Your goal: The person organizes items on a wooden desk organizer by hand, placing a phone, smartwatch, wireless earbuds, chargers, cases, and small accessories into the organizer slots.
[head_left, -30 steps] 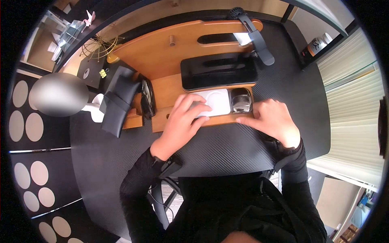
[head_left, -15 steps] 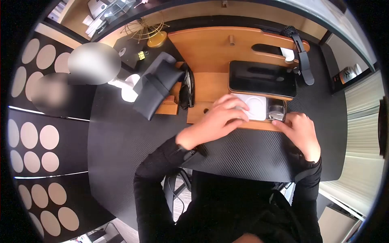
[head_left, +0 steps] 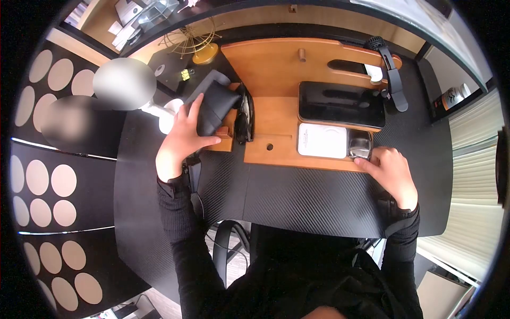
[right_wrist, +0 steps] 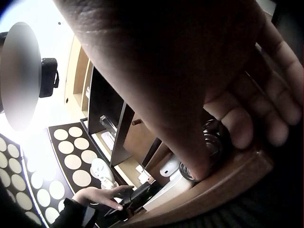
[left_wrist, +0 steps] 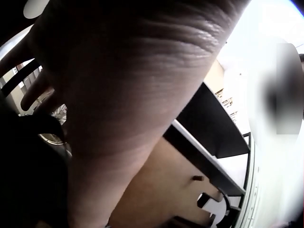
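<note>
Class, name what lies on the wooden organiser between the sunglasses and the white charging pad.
In the head view, only bare wood with one small round hole lies between the sunglasses and the white charging pad.

Bright daylight, fisheye edges warped, wrist views blurred, glare.

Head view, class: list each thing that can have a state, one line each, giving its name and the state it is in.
Left hand: fingers and thumb curled round the black pouch.
Black pouch: leaning at the wooden organiser's left end, gripped.
Right hand: fingers resting on the organiser's front right edge.
Phone: flat, screen dark.
White case: closed, flat in its recess.
Wooden organiser: flat on the desk.
</note>
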Demonstrator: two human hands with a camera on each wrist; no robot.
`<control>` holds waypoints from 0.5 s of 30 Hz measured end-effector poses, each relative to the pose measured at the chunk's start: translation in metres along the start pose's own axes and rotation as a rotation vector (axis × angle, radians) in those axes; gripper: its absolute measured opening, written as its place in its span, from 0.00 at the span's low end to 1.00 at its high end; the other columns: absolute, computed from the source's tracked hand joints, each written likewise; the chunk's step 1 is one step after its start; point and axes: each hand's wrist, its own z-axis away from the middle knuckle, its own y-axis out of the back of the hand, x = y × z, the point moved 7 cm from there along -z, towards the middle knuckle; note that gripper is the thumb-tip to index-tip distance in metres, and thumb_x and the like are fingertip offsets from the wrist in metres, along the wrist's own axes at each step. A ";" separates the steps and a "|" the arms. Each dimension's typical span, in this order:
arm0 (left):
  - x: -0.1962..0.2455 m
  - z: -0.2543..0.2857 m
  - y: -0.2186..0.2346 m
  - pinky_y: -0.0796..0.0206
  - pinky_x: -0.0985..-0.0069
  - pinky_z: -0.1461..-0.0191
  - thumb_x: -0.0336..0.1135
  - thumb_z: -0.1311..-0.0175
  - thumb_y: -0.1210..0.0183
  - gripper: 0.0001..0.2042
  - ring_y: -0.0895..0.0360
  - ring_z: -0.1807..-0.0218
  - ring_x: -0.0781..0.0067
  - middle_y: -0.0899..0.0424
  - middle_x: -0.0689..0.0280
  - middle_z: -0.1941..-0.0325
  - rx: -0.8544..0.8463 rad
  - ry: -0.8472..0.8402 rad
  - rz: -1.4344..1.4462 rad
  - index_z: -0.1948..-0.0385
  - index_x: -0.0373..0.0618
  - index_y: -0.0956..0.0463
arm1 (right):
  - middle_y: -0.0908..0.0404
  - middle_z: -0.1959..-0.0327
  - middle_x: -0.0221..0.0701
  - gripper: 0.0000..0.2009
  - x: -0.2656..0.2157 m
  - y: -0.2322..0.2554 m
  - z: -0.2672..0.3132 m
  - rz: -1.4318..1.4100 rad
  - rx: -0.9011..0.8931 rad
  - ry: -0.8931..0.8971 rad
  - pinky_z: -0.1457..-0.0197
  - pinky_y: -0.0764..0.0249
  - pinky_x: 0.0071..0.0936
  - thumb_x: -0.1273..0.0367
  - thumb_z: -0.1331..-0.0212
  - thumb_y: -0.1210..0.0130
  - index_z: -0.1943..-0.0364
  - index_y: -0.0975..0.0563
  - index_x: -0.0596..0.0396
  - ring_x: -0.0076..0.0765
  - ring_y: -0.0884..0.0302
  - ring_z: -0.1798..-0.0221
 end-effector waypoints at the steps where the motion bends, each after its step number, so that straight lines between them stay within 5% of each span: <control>1: 0.002 0.000 -0.001 0.41 0.59 0.30 0.38 0.60 0.24 0.52 0.38 0.30 0.42 0.35 0.47 0.35 -0.037 0.045 -0.012 0.27 0.56 0.46 | 0.21 0.81 0.43 0.24 0.001 0.000 0.000 0.001 0.002 0.000 0.67 0.27 0.40 0.51 0.44 0.36 0.82 0.21 0.61 0.50 0.20 0.74; 6: -0.001 -0.003 0.019 0.43 0.63 0.28 0.35 0.57 0.28 0.48 0.35 0.31 0.50 0.31 0.49 0.35 -0.064 0.002 0.131 0.28 0.52 0.43 | 0.21 0.81 0.43 0.23 0.001 -0.001 0.000 -0.011 -0.011 -0.001 0.67 0.27 0.41 0.52 0.44 0.36 0.82 0.21 0.60 0.50 0.20 0.75; 8: 0.004 -0.001 0.041 0.46 0.69 0.28 0.31 0.54 0.32 0.44 0.34 0.32 0.59 0.30 0.53 0.34 0.085 -0.128 0.212 0.28 0.47 0.42 | 0.22 0.82 0.43 0.23 0.001 -0.001 0.000 -0.003 0.014 0.023 0.68 0.27 0.40 0.52 0.45 0.36 0.82 0.22 0.60 0.49 0.20 0.75; 10: 0.015 0.010 0.055 0.46 0.68 0.27 0.29 0.51 0.38 0.42 0.36 0.29 0.60 0.32 0.54 0.31 0.057 -0.024 0.516 0.28 0.45 0.44 | 0.22 0.83 0.42 0.24 -0.001 0.003 0.001 0.007 0.038 0.049 0.68 0.27 0.40 0.51 0.46 0.35 0.83 0.22 0.60 0.49 0.20 0.76; 12: 0.015 0.014 0.060 0.47 0.69 0.26 0.31 0.48 0.39 0.41 0.37 0.29 0.61 0.34 0.56 0.30 0.184 -0.120 0.826 0.27 0.41 0.46 | 0.25 0.86 0.40 0.24 -0.004 0.007 0.002 0.040 -0.008 0.022 0.70 0.28 0.38 0.51 0.48 0.34 0.84 0.23 0.60 0.46 0.23 0.80; 14: 0.012 0.026 0.039 0.47 0.69 0.26 0.33 0.42 0.41 0.40 0.37 0.29 0.62 0.38 0.54 0.28 0.164 0.062 1.255 0.26 0.39 0.50 | 0.26 0.88 0.39 0.25 -0.002 0.011 0.000 -0.022 -0.009 0.020 0.72 0.30 0.36 0.51 0.49 0.33 0.84 0.23 0.60 0.43 0.25 0.82; 15: 0.015 0.025 0.033 0.46 0.69 0.27 0.34 0.41 0.40 0.40 0.37 0.30 0.62 0.37 0.54 0.29 0.190 0.073 1.233 0.26 0.40 0.50 | 0.27 0.89 0.37 0.25 0.000 0.013 -0.001 -0.088 -0.005 0.012 0.73 0.31 0.35 0.51 0.50 0.32 0.85 0.24 0.60 0.41 0.27 0.83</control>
